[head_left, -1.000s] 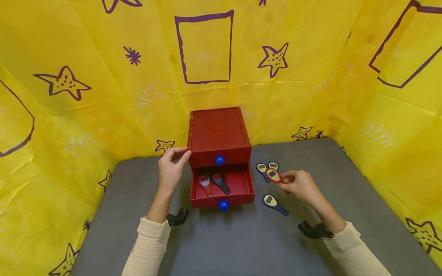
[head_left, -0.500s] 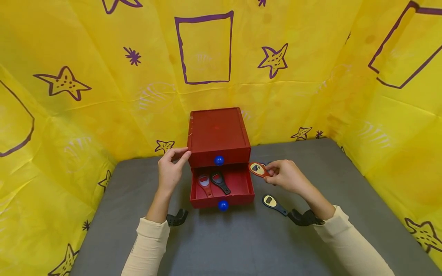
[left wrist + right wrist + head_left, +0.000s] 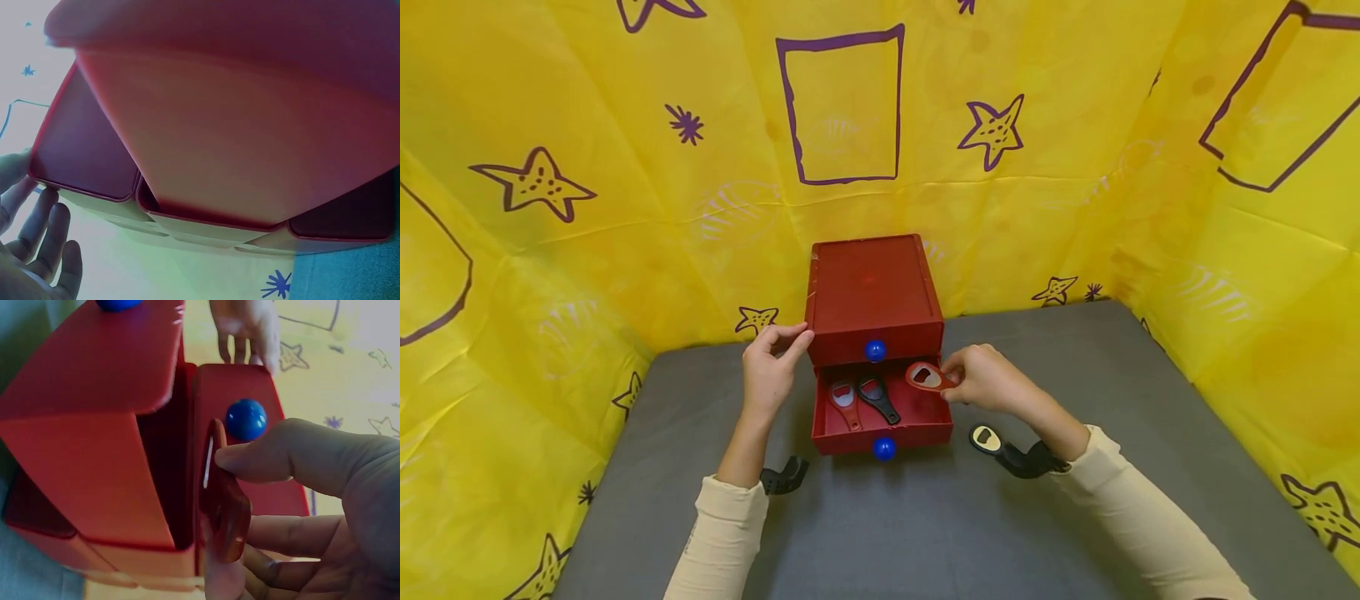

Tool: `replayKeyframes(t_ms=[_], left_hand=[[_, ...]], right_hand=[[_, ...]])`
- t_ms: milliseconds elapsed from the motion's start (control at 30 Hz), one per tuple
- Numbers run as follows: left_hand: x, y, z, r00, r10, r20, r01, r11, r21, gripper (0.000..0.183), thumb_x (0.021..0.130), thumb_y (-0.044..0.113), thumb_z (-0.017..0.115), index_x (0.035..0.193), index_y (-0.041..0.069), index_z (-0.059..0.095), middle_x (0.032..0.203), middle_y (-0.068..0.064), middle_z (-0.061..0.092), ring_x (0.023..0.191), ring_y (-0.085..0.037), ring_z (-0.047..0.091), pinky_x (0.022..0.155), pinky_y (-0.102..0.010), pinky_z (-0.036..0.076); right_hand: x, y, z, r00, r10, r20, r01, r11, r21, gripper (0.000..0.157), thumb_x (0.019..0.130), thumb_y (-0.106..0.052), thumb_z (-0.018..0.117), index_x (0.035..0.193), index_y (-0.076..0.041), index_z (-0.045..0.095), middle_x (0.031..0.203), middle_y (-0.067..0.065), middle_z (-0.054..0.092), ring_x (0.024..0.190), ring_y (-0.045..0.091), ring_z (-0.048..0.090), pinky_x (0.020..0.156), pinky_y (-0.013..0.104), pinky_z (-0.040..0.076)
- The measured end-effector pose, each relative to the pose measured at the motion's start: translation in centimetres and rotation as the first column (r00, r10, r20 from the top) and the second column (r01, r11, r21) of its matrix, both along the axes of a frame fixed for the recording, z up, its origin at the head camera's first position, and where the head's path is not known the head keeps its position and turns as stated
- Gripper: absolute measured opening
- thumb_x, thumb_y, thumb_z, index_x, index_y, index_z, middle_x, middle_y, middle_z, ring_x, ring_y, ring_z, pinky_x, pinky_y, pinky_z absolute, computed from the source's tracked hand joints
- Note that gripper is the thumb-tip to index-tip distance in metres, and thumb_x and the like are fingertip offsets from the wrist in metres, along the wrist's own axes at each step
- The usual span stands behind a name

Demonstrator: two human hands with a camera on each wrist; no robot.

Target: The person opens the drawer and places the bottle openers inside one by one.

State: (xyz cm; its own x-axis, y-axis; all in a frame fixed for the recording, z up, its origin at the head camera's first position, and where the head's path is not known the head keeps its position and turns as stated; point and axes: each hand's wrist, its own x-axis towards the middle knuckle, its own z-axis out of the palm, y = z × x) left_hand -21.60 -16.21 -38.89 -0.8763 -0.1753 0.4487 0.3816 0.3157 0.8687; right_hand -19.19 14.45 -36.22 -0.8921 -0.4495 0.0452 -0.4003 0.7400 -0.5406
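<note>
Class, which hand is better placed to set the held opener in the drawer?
Probably the right hand: it pinches the red opener at the open drawer, while the left hand touches the cabinet.

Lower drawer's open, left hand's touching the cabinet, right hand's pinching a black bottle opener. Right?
Wrong color: the bottle opener in the right hand is red, not black; the head view shows it. The rest stands.

No text, label, brand or number can be read in the head view or in either wrist view. A small dark marking (image 3: 689,543) runs lengthwise near the outer edge of the left sleeve (image 3: 721,533), below the cuff (image 3: 730,493), at the lower left of the head view; it is too small and blurred to make out.
</note>
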Motion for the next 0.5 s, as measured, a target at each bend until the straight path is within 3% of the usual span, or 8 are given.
replayKeyframes(t_ms=[200, 400, 500], left_hand=[[0.0, 0.0, 0.0, 1.0, 0.014, 0.005, -0.014, 1.0, -0.009, 0.026, 0.086, 0.018, 0.075, 0.104, 0.0, 0.074, 0.102, -0.019, 0.069, 0.081, 0.0, 0.059, 0.071, -0.01, 0.048], [0.1, 0.1, -0.1, 1.0, 0.021, 0.01, -0.02, 1.0, -0.021, 0.026, 0.086, 0.018, 0.075, 0.105, 0.0, 0.073, 0.101, -0.015, 0.068, 0.082, -0.001, 0.059, 0.071, -0.011, 0.049], [0.1, 0.1, -0.1, 1.0, 0.02, 0.007, -0.02, 1.0, -0.019, 0.026, 0.086, 0.017, 0.075, 0.105, -0.001, 0.073, 0.101, -0.015, 0.068, 0.082, 0.0, 0.06, 0.071, -0.012, 0.049]], right_hand=[[-0.3, -1.9, -0.3, 0.999, 0.046, -0.008, -0.045, 0.995, 0.084, 0.014, 0.071, -0.012, 0.074, 0.082, -0.003, 0.071, 0.06, -0.002, 0.052, 0.059, 0.011, 0.045, 0.053, 0.02, 0.033], [-0.3, -4.1, -0.7, 0.999, 0.033, -0.033, -0.028, 0.989, 0.143, 0.01, 0.071, -0.01, 0.075, 0.071, -0.005, 0.066, 0.058, -0.001, 0.051, 0.057, 0.015, 0.045, 0.05, 0.022, 0.031], [-0.4, -4.9, -1.1, 0.997, 0.022, -0.08, -0.008, 0.985, 0.171, 0.016, 0.071, -0.009, 0.075, 0.064, -0.007, 0.06, 0.06, 0.001, 0.052, 0.058, 0.017, 0.046, 0.052, 0.025, 0.033]])
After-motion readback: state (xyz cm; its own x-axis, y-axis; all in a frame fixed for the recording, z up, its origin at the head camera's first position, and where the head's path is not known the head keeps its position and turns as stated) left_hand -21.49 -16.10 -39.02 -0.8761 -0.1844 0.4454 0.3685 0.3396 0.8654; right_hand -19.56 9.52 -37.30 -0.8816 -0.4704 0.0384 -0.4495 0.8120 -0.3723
